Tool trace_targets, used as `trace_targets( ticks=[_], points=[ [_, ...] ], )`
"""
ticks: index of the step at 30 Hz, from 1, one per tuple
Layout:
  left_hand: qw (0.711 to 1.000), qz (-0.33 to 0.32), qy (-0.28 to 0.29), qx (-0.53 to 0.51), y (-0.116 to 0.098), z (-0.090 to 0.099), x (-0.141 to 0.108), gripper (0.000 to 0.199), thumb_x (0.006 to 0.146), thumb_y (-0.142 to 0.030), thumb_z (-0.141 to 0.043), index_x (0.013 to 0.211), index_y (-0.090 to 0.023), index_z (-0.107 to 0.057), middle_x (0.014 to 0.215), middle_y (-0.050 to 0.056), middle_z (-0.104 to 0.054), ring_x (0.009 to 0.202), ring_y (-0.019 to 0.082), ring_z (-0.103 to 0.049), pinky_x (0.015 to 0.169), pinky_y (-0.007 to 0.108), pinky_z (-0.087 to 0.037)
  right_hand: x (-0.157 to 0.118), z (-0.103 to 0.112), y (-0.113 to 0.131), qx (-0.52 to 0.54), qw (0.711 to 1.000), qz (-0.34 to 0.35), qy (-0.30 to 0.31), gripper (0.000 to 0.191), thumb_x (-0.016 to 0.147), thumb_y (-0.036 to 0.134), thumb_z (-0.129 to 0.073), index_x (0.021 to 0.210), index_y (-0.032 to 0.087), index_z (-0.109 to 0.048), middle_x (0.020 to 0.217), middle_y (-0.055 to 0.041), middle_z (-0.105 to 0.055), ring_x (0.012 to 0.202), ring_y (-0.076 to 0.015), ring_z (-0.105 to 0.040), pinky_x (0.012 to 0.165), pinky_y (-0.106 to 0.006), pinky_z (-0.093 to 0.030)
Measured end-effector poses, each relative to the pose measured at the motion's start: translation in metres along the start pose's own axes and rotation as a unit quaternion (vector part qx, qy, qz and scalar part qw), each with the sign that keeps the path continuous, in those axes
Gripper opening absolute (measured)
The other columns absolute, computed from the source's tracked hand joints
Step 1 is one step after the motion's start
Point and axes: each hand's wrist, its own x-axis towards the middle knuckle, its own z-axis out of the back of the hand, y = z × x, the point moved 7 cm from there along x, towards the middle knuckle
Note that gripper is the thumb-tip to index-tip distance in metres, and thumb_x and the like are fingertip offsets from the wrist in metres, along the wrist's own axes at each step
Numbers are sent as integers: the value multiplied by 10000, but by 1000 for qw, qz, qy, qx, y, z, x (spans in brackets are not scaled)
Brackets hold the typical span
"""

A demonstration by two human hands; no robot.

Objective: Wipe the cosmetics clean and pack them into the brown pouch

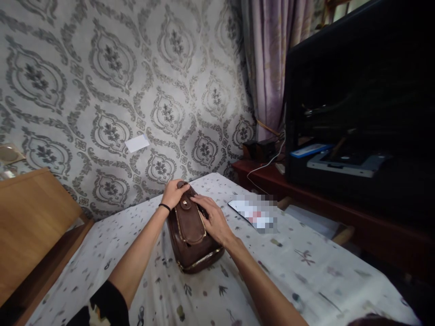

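A brown leather-like bag (192, 222) with gold zips and a round metal snap on its tab lies on the bed in front of me. My left hand (174, 194), a black band at its wrist, is closed around the bag's far top end, with the thumb over it. Along the bag's right side rests my right hand (215, 218), its fingers stretched toward the tab and its thumb apart by the zipped pocket edge. The right fingertips touch the bag near the snap. What lies under the right palm is hidden.
A phone (249, 213), its screen blurred, lies right of the bag on the patterned sheet (299, 280). Wooden furniture (37, 226) stands at the left. On the right is a dark red ledge (258, 168) with a white cable (268, 163) and a large black television-like object (353, 90).
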Motion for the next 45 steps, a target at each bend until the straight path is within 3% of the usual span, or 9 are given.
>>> trace_targets(
  ticks=[7,13,19,23,26,31,37,41,45],
  points=[
    [999,2,11,-43,-5,-2,-9,239,705,-383,-647,613,-177,-569,565,-54,-506,583,117,-457,595,244,-358,1,1,2,3,1000,-11,7,374,937,275,-466,1283,236,-603,1299,-108,-640,1259,-253,-547,1075,-467,-433],
    [998,-8,-6,-56,-5,2,-14,184,755,-356,-627,739,-173,-647,710,-1,-640,715,164,-584,709,274,-450,-7,0,-1,6,999,-33,-1,524,907,372,-495,1405,211,-470,1393,-130,-564,1305,-279,-504,1099,-494,-411],
    [998,-37,-14,-52,-7,17,-57,366,840,-306,-601,1188,-196,-596,1153,84,-671,1098,238,-605,1002,373,-431,-27,2,-10,-12,994,-106,-24,583,880,362,-514,1423,166,-428,1408,-161,-540,1312,-295,-499,1097,-496,-412],
    [990,-112,86,-31,-17,24,-94,538,912,-313,-542,1429,-259,-404,1457,99,-478,1368,259,-422,1161,421,-297,-35,2,-11,-7,993,-114,-21,581,856,311,-511,1419,188,-434,1395,-148,-554,1286,-294,-523,1081,-498,-425],
    [975,-149,161,42,-25,23,-111,583,868,-246,-562,1432,-284,-421,1553,94,-338,1463,295,-256,1197,482,-223,-37,0,-14,2,993,-118,-24,591,846,310,-516,1415,173,-436,1399,-158,-548,1288,-301,-520,1081,-504,-419],
    [966,-163,144,142,-36,20,-105,476,809,-182,-579,1273,-285,-612,1493,98,-410,1400,310,-358,1154,493,-301,-34,0,-14,16,991,-124,-46,576,839,363,-543,1378,173,-473,1374,-160,-570,1261,-314,-538,1073,-515,-418],
    [991,-113,50,54,-44,31,-75,300,923,-353,-495,1031,-172,-707,1102,97,-662,1042,219,-615,872,303,-492,-29,5,-6,0,987,-148,-60,445,900,377,-526,1294,172,-561,1350,-158,-584,1293,-294,-510,1108,-500,-381],
    [994,-91,33,48,-44,35,-65,371,896,-452,-510,748,-146,-658,832,44,-624,786,165,-581,652,231,-451,-20,8,5,-39,992,-108,-57,301,913,334,-539,1153,211,-672,1374,-140,-563,1316,-288,-480,1108,-504,-370],
    [995,-83,48,27,-41,34,-64,366,885,-474,-521,760,-152,-643,826,34,-611,793,165,-570,663,232,-439,0,0,15,-87,993,-73,-13,211,918,305,-556,1003,242,-739,1330,-106,-593,1303,-299,-464,1082,-510,-372]
  ],
)
